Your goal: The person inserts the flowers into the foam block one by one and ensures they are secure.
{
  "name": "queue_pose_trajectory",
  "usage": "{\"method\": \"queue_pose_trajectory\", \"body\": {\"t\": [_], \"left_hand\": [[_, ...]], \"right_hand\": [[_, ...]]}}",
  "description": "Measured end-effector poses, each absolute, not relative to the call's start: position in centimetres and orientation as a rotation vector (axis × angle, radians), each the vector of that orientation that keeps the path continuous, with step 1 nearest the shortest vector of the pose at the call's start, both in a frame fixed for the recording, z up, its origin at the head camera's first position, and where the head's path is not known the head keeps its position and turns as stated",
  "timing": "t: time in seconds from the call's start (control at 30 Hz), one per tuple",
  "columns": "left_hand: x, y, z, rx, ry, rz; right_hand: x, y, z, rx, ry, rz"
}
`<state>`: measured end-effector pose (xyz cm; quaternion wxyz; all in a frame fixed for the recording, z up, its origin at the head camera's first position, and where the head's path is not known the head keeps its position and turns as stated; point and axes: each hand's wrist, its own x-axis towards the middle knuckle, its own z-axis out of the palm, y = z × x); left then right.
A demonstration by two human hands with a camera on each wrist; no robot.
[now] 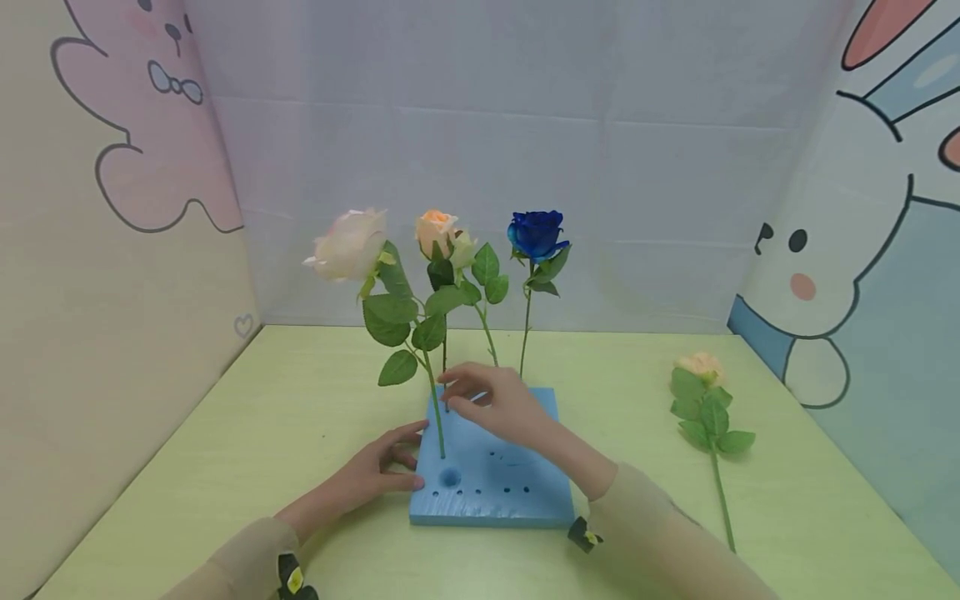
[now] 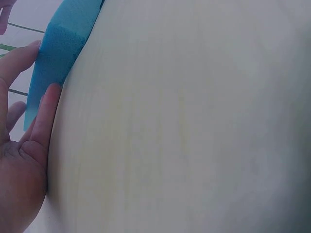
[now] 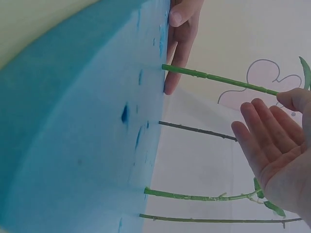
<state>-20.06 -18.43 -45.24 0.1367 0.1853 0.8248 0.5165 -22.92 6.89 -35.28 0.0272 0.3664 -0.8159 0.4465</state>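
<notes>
A blue foam block (image 1: pixel 510 492) with several holes lies on the table and carries standing artificial roses. Its front-left green stem bears a large pale pink rose (image 1: pixel 348 244). My right hand (image 1: pixel 498 400) is beside this stem (image 3: pixel 218 78), fingers loosely bent; in the right wrist view a fingertip overlaps the stem, while in the head view the stem shows uncovered. Behind it stand a peach rose (image 1: pixel 435 232), a whitish rose (image 1: pixel 462 250) and a blue rose (image 1: pixel 537 235). My left hand (image 1: pixel 378 467) rests its fingertips against the block's left edge (image 2: pixel 58 43), thumb at the front.
Another peach rose (image 1: pixel 701 367) with green leaves lies on the right side of the pale yellow-green table (image 1: pixel 630 392). A plain whitish backdrop (image 1: pixel 637 183) closes the back, and cartoon-printed panels (image 1: pixel 817 275) stand at both sides.
</notes>
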Motion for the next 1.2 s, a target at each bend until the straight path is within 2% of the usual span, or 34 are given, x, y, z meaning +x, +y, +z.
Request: {"method": "queue_pose_trajectory", "body": {"t": [0.57,0.83,1.2], "left_hand": [[-20.3,-18.6,-45.7,0.551,2.401,1.499],[-20.4,-18.5,-45.6,0.569,2.413,1.485],[-20.4,-18.5,-45.7,0.573,2.414,1.479]], "right_hand": [[-21.3,11.3,-36.0,0.976,-2.499,1.328],[-20.6,15.6,-36.7,0.911,-2.465,1.223],[-19.3,21.3,-37.0,0.679,-2.493,1.035]]}}
